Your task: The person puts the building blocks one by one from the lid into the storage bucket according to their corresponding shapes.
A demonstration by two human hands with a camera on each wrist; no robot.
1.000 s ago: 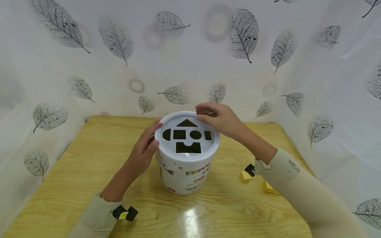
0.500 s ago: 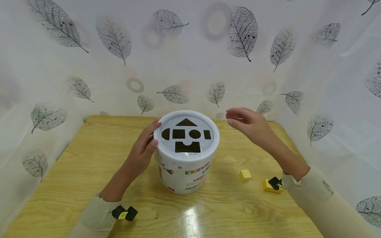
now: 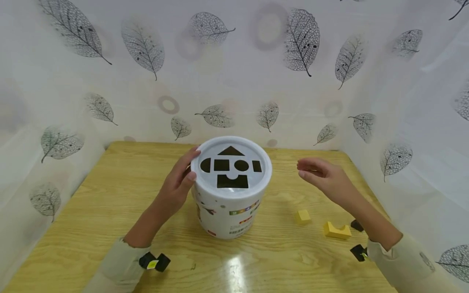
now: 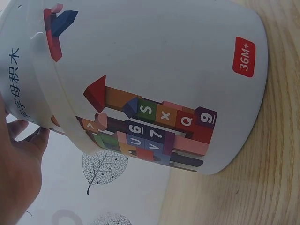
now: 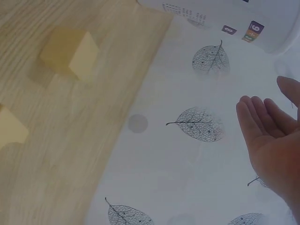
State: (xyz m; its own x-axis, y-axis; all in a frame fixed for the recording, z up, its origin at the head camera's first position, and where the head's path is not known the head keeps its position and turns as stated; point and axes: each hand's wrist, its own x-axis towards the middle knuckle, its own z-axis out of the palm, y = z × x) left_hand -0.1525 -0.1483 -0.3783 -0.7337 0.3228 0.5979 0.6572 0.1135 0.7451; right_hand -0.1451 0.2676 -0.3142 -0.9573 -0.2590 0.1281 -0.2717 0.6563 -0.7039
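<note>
A white bucket (image 3: 225, 215) stands upright on the table, printed with colourful blocks and letters. Its white lid (image 3: 253, 185) has several shaped holes: a triangle, a half circle, a square, a circle, a rectangle and a notched rectangle. My left hand (image 3: 177, 179) grips the lid's left rim, thumb in front and fingers farther back. To the right of the bucket my right hand (image 3: 324, 179) is raised, holding nothing, its fingers loosely bent. Nearest below it are a small yellow block (image 3: 303, 217) and a yellow block with a half-round notch (image 3: 337, 230).
The wooden table (image 3: 110, 195) has its far edge against a pale curtain (image 3: 234, 81) printed with dark leaves, which also closes off both sides. Black wrist devices (image 3: 154, 261) sit at the sleeve cuffs.
My right hand has left the lid's far right rim and moved right and then nearer, uncovering the notched yellow block. The left hand and bucket stay in place.
</note>
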